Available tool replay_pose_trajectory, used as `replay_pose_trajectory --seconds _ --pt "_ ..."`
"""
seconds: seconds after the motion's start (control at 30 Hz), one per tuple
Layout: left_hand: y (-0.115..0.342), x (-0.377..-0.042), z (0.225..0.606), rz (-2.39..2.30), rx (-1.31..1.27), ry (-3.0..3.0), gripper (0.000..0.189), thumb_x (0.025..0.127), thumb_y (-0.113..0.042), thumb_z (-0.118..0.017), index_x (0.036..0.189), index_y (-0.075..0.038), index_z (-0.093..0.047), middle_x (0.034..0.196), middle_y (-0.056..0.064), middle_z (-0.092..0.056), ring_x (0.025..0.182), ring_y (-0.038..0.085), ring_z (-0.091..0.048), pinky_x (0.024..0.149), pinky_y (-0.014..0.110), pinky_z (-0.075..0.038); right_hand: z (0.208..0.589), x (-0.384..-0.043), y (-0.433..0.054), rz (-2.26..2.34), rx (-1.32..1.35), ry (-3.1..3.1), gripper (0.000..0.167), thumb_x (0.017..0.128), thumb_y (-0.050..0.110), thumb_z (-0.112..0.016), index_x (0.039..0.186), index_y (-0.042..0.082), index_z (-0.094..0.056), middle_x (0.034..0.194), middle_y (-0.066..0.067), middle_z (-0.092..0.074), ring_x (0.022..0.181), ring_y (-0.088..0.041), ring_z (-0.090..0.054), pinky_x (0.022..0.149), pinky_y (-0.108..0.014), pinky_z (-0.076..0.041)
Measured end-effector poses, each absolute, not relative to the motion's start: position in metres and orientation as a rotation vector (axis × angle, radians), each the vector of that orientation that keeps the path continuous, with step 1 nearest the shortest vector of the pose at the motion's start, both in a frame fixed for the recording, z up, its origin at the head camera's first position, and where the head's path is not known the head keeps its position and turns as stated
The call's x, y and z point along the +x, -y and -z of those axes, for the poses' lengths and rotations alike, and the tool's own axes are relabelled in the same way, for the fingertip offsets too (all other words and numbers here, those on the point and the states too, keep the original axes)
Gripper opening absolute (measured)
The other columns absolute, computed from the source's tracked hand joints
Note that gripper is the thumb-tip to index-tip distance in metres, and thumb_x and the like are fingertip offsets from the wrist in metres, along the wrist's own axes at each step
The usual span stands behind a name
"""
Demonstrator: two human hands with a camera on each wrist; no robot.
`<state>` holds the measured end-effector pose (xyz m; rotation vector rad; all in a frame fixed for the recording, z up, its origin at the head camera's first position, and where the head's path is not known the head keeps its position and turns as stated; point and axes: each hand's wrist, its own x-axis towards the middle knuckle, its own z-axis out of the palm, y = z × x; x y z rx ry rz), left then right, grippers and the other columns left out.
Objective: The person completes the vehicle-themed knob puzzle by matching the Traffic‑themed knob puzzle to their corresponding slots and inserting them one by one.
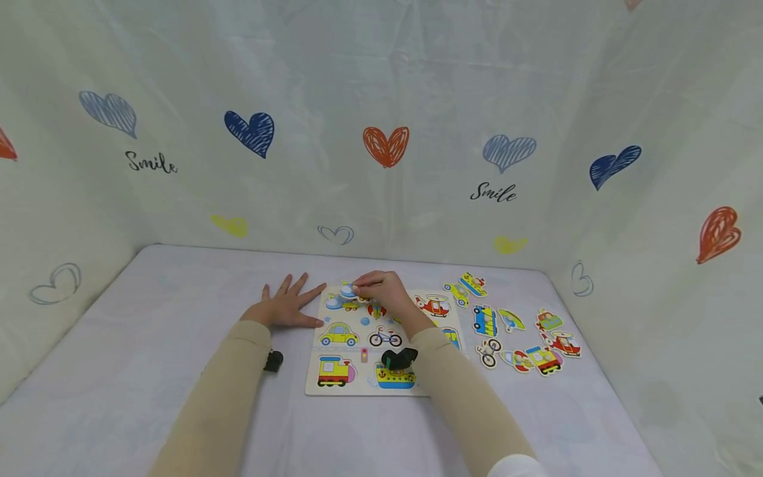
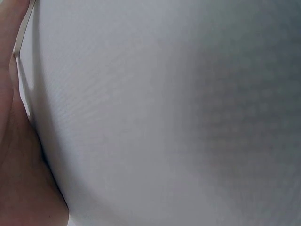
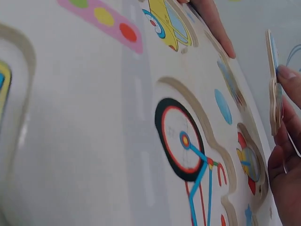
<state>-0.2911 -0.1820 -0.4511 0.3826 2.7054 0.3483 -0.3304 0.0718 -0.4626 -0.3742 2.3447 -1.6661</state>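
Observation:
A wooden vehicle puzzle board lies on the table, with pictured recesses for a car, bicycle, train, ship and others. Over its upper left corner, my right hand pinches a blue-and-yellow vehicle puzzle piece between thumb and fingers. The right wrist view shows this piece edge-on, raised above the board beyond the bicycle recess. My left hand rests palm down with fingers spread, its thumb and index fingertips at the board's left edge. In the left wrist view, pale cloth fills most of the picture.
Right of the board lie several loose pieces: a ship, a car, a bus, a bicycle, a train and a helicopter among them. A heart-patterned curtain surrounds the table's back and sides.

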Motion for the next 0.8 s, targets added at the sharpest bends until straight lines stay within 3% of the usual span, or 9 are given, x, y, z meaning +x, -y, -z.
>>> replay_pose_trajectory --seconds 0.3,0.8 --pt "0.182 -0.293 0.453 -0.333 0.38 -2.708 0.096 0.082 -0.07 -0.058 0.157 -0.025 -0.019 0.162 0.019 0.002 0.143 0.048 0.009 0.103 0.075 0.006 0.468 -0.327 -0.049 1.72 -0.336 -2.347 0.015 0.084 0.027 -0.078 0.095 0.017 -0.079 0.103 0.003 -0.066 0.09 -0.015 -0.064 0.073 -0.027 -0.054" --pt "0.182 -0.295 0.454 -0.346 0.371 -2.701 0.096 0.081 -0.069 -0.06 0.157 -0.025 -0.02 0.161 0.02 0.002 0.143 0.049 0.009 0.102 0.075 0.007 0.475 -0.323 -0.036 1.641 -0.34 -2.448 0.011 0.084 0.024 -0.078 0.092 0.016 -0.08 0.097 0.005 -0.064 0.089 -0.013 -0.058 0.075 -0.026 -0.05"
